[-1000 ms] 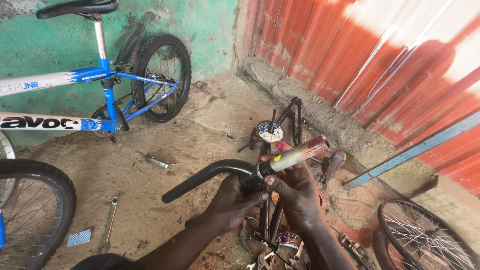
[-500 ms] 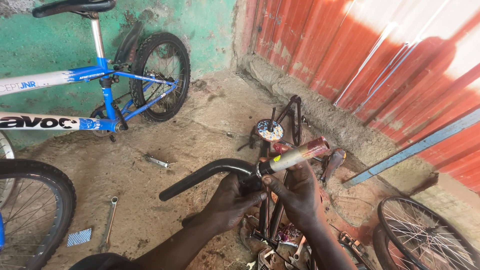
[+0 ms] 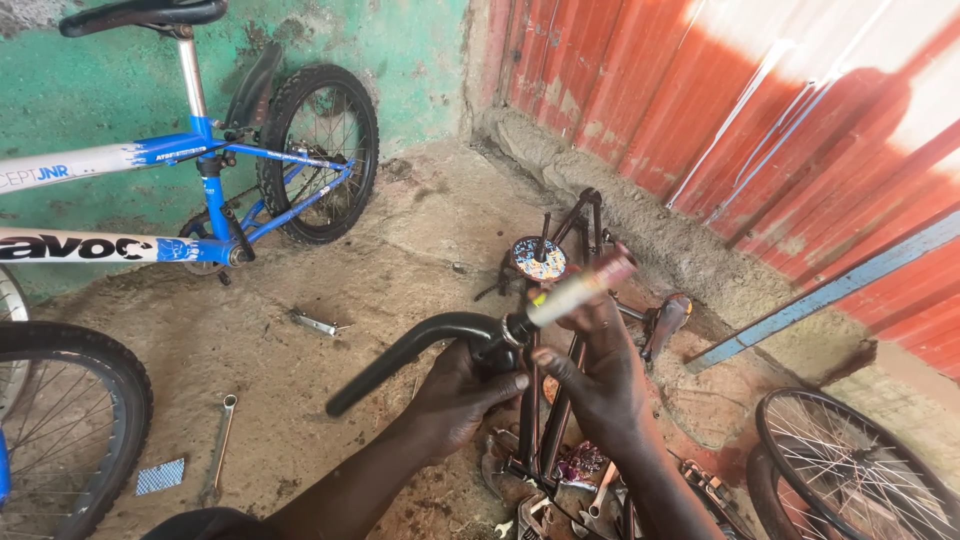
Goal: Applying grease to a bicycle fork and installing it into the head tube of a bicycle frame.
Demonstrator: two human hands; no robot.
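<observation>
A black bicycle frame (image 3: 545, 400) stands upside down on the dirt floor in front of me. A black curved handlebar (image 3: 400, 355) with a worn pale and red grip (image 3: 585, 285) crosses above it. My left hand (image 3: 455, 395) is closed around the bar near its middle clamp. My right hand (image 3: 600, 375) grips the bar just below the pale grip, fingers curled around it. A round patterned disc (image 3: 539, 258) sits on the frame beyond my hands.
A blue and white bicycle (image 3: 200, 170) leans against the green wall at the left. A wrench (image 3: 219, 445) and a small metal tool (image 3: 315, 324) lie on the floor. Loose wheels sit at the left (image 3: 75, 420) and lower right (image 3: 850, 470). A red corrugated sheet (image 3: 760, 130) closes the right side.
Both hands stay clamped on the handlebar. The pale grip end has tilted slightly up and to the right.
</observation>
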